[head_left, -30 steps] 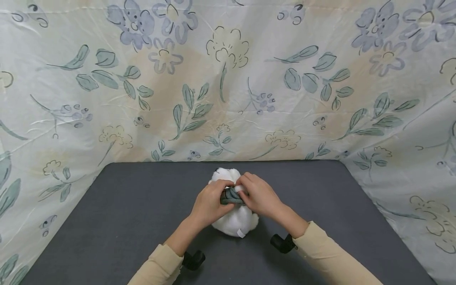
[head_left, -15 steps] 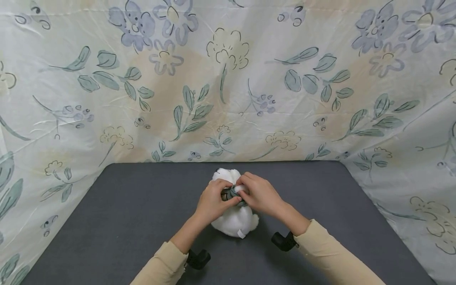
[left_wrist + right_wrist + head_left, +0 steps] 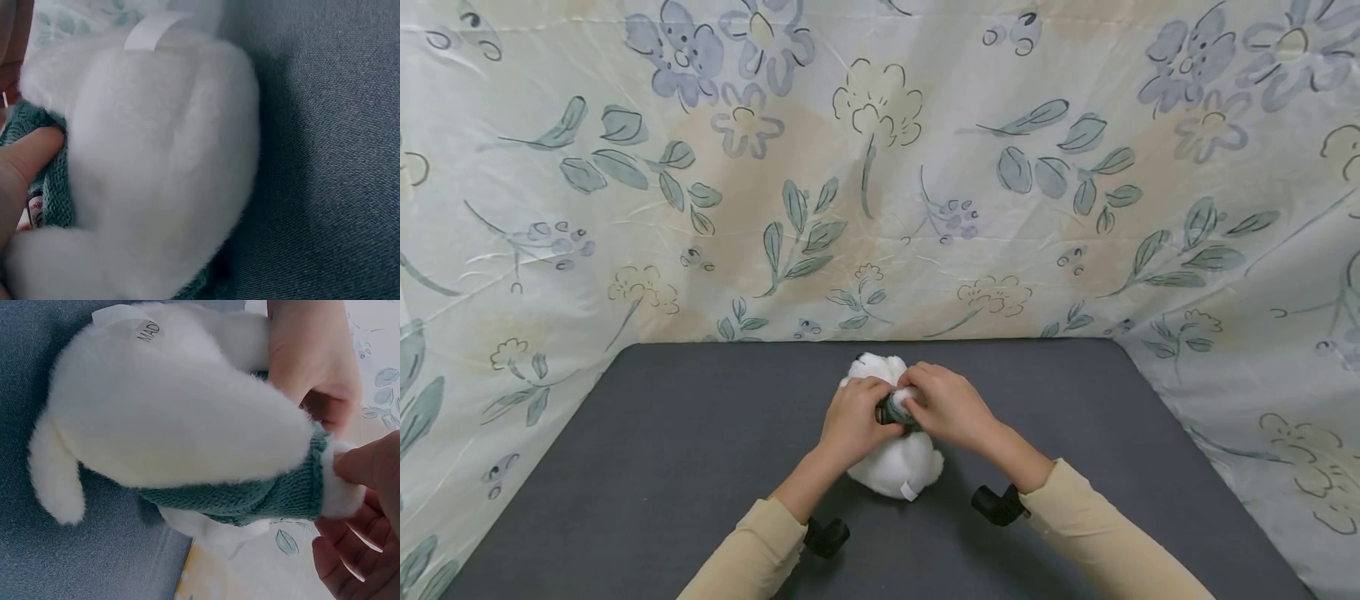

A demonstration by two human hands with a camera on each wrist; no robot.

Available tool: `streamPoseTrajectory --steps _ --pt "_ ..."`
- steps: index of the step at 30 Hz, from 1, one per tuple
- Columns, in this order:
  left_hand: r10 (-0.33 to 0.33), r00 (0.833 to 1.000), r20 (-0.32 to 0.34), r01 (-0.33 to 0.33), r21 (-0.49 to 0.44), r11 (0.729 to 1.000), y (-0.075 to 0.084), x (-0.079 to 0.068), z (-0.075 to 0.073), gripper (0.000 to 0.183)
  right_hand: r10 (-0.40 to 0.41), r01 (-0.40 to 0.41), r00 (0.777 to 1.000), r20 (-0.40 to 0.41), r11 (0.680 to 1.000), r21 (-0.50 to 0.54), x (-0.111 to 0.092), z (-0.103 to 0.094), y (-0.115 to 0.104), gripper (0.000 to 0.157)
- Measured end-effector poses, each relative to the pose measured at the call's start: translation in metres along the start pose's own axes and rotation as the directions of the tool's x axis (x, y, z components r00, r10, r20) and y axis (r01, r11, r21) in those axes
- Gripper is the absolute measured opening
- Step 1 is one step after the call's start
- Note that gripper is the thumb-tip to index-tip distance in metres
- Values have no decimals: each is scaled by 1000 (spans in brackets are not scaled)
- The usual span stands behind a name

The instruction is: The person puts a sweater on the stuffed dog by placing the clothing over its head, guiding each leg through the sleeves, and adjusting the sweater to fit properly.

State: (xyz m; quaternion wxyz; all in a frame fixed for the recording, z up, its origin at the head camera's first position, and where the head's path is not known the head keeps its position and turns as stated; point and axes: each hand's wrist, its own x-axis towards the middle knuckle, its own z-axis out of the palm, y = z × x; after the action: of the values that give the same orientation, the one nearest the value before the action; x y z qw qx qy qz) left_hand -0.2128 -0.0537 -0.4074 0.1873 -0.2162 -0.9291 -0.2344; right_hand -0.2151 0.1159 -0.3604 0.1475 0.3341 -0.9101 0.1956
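On the dark grey surface (image 3: pixel 662 450), toward its far edge and about midway between its sides, lies a white plush toy (image 3: pixel 891 468), its head pointing away from the person and its rump facing back. A white tag (image 3: pixel 908 492) sticks out at the rump, and the right wrist view shows the printed letters "MAD" on it. A green knitted garment (image 3: pixel 290 487) is around the upper part of the toy, with a furry white paw (image 3: pixel 342 490) poking out of its cuff. The right hand (image 3: pixel 951 404) has its grip closed on that paw, pinching it between thumb and fingers just beyond the cuff. The left hand (image 3: pixel 853 421) has its grip curled on the knit, on the other side of the toy's upper body; in the left wrist view its thumb (image 3: pixel 40 150) presses into the green fabric, with a small label (image 3: pixel 35 209) bearing red marks just beside it. Cream sleeves (image 3: pixel 748 550) cover both forearms, and a black device (image 3: pixel 997 505) sits at each wrist. Behind the surface hangs a pale cloth (image 3: pixel 910 258) printed with blue flowers and green leaves.
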Motion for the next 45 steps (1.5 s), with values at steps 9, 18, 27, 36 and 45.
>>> streamPoseTrajectory --steps 9,18,27,36,45 --pt "-38 999 7 38 76 996 -5 1 1 44 -4 5 1000 -29 1000 9 -1 -1 1 11" --pt "100 995 -16 -101 -96 990 -7 0 0 51 52 -51 999 -8 993 106 -1 0 5 11" --pt "61 997 56 -42 -290 956 -2 4 0 44 46 -46 999 0 992 116 -1 2 6 11" --pt "7 995 102 -3 -48 999 -6 6 -1 46 19 -17 1000 -24 995 98 -2 3 5 11" --pt "-93 977 193 66 139 988 -5 5 -5 50 4 1 999 -50 996 85 -4 1 5 10"
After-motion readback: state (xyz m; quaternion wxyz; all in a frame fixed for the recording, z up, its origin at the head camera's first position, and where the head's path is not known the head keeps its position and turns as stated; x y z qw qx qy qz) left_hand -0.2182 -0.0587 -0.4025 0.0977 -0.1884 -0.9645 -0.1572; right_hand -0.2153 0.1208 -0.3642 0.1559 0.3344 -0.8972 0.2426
